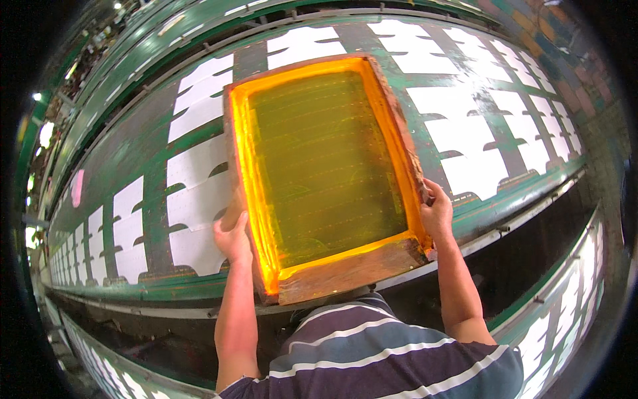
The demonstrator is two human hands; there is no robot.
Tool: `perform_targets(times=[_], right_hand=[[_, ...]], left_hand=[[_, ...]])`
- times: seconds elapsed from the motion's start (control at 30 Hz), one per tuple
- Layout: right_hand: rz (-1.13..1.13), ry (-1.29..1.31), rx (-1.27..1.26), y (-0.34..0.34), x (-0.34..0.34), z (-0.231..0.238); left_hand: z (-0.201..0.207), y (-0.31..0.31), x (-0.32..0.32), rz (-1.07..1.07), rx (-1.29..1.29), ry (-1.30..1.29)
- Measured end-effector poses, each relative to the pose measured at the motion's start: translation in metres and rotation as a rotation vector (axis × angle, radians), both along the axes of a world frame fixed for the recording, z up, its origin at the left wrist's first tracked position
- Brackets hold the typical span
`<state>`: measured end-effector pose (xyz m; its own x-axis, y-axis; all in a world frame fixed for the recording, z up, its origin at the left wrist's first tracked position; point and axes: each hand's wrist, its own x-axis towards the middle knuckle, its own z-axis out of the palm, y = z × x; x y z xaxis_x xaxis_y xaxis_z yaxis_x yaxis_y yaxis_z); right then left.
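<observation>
Between my two hands is a screen printing frame (325, 166), a wooden rectangle with an orange-yellow coated inner border and see-through yellow-green mesh. My left hand (234, 238) grips its left side near the lower corner, thumb on the edge. On the opposite side my right hand (436, 209) is closed around the wooden edge, with some fingers hidden behind it. The frame is over the long green table (156, 219), tilted slightly. White cut fabric pieces (193, 206) lie to its left, and more white pieces (468, 159) lie to its right; some show faintly through the mesh.
Rows of white pieces run along the table both ways. A metal rail (492, 238) follows its near edge. Behind me stands another table with white pieces (565, 319); further green tables (143, 53) lie beyond. A small pink piece (78, 188) rests at far left.
</observation>
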<state>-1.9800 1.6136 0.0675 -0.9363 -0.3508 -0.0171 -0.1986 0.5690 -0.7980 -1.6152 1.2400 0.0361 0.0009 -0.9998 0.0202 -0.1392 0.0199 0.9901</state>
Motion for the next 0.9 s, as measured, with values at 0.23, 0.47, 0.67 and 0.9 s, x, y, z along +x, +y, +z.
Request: perform_targets(times=[0.23, 0.47, 0.67, 0.9], right_hand=[[0.030, -0.081, -0.088, 0.026, -0.029, 0.003], [0.303, 0.508, 0.263, 0.029, 0.003, 0.025], [1.151, 0.304, 0.169, 0.027, 0.113, 0.066], [1.088, 0.513, 0.287, -0.011, 0.152, 0.080]], left_hand=[[-0.006, 0.024, -0.030, -0.002, 0.015, 0.088], [-0.015, 0.017, -0.025, 0.024, 0.036, -0.060], [-0.023, 0.017, -0.030, 0.005, 0.052, 0.004], [-0.016, 0.026, -0.032, -0.015, -0.058, -0.153]])
